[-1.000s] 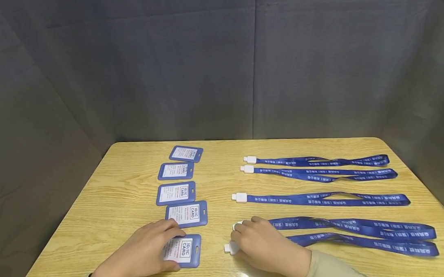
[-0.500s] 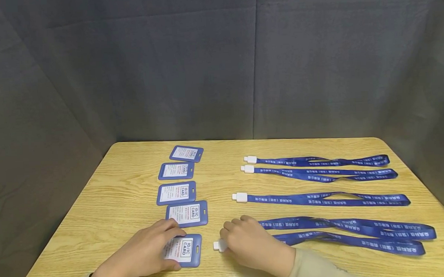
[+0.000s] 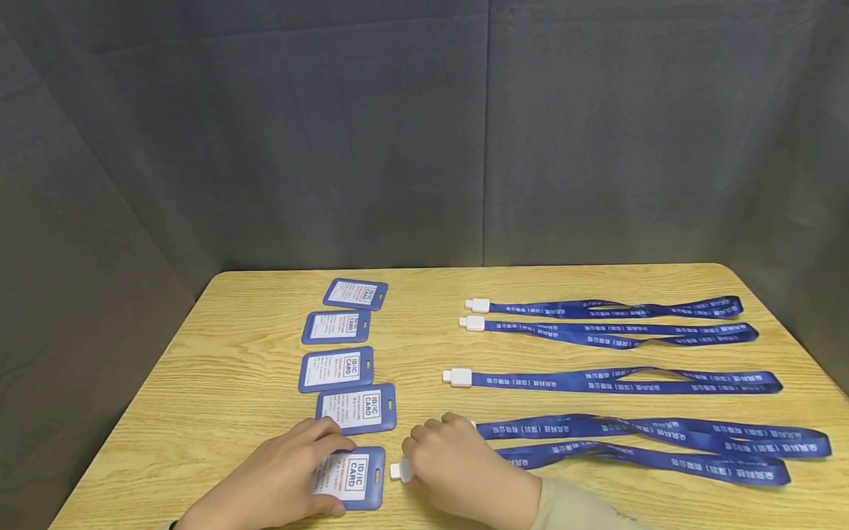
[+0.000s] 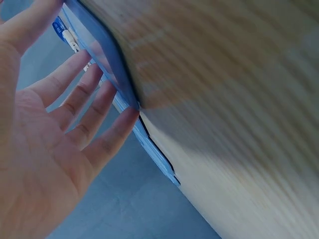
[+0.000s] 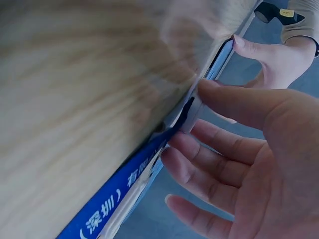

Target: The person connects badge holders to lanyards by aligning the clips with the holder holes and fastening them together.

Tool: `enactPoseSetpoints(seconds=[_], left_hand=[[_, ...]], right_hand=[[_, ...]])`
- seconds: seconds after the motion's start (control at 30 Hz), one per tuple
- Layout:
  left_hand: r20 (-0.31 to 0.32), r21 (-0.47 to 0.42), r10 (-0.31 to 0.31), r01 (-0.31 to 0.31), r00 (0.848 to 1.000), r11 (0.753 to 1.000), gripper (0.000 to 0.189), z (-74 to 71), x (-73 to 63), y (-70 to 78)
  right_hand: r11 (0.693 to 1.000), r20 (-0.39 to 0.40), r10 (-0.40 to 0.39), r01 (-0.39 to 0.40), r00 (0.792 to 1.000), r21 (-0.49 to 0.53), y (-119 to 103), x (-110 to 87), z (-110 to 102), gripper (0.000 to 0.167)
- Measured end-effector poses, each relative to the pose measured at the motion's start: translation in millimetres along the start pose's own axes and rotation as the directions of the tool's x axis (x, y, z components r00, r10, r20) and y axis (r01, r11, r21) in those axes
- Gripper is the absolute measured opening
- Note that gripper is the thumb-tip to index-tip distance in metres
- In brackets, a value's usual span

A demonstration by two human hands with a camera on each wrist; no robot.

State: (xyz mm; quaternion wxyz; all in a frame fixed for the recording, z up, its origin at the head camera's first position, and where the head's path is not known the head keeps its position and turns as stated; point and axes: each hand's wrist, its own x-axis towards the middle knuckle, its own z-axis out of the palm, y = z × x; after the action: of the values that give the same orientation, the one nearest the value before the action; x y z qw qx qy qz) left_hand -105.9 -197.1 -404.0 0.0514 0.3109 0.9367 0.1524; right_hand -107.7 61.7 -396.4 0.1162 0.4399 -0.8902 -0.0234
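Observation:
In the head view, my left hand (image 3: 280, 474) holds the nearest blue ID card holder (image 3: 364, 476) by its long edges, thumb at the near side and fingers at the far side. The left wrist view shows fingertips along the edge of this card holder (image 4: 107, 55), which lies on the table. My right hand (image 3: 463, 470) pinches the white clip (image 3: 397, 472) of the nearest blue lanyard (image 3: 748, 474), just right of the holder's slotted end. From the right wrist, thumb and fingers grip that clip (image 5: 194, 108), the printed strap (image 5: 109, 199) trailing behind. A second lanyard's clip is mostly hidden behind this hand.
Several more card holders, including one (image 3: 359, 408) close beyond my left hand, line the left side of the wooden table (image 3: 156, 430). Other lanyards, such as the middle one (image 3: 618, 384), lie stretched rightward with white clips facing left. A dark curtain (image 3: 350, 143) hangs behind.
My right hand has slid left along the table with the nearest lanyard's clip, drawing its strap along and closing in on the held card holder. My left hand and its holder stay in place.

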Motion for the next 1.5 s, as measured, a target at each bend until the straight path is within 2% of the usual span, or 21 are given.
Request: enactPoseSetpoints(seconds=[0.17,0.5,0.7,0.9,1.03,1.3,1.5], left_hand=[[-0.011,0.014,0.006,-0.006,1.0,1.0,0.07,1.4,-0.3,-0.5],[-0.058,0.03,0.022,-0.021,0.998,0.999,0.064,4.6,-4.1,-0.8],[-0.057,0.031,0.033,-0.032,0.998,0.999,0.066,5.9,-2.7,-0.8],[-0.064,0.029,0.029,-0.027,0.998,0.999,0.065,5.7,-1.4,0.2],[-0.068,0.025,0.015,-0.013,0.998,1.0,0.065,6.8,-0.2,1.2],[-0.058,0.032,-0.016,0.018,0.998,0.999,0.067,7.9,2.9,8.9],[-0.055,0.077,-0.003,0.007,0.998,0.997,0.062,9.0,1.6,14.7]], right_hand=[[1.0,0.025,0.003,-0.003,1.0,-0.009,-5,4.3,0,0.018],[0.998,0.086,0.04,-0.036,0.995,-0.044,-15,13.8,-1,0.02],[0.997,0.091,0.077,-0.074,0.993,-0.036,-11,12.0,-4,0.018],[0.998,0.073,0.052,-0.048,0.996,-0.051,-11,13.1,-5,0.013],[0.998,0.073,0.05,-0.047,0.996,-0.051,-12,13.3,-3,0.015],[0.997,0.066,0.053,-0.057,0.996,0.06,-8,11.4,1,0.017],[0.992,0.051,0.013,-0.02,0.999,0.127,-4,9.4,3,0.011]])
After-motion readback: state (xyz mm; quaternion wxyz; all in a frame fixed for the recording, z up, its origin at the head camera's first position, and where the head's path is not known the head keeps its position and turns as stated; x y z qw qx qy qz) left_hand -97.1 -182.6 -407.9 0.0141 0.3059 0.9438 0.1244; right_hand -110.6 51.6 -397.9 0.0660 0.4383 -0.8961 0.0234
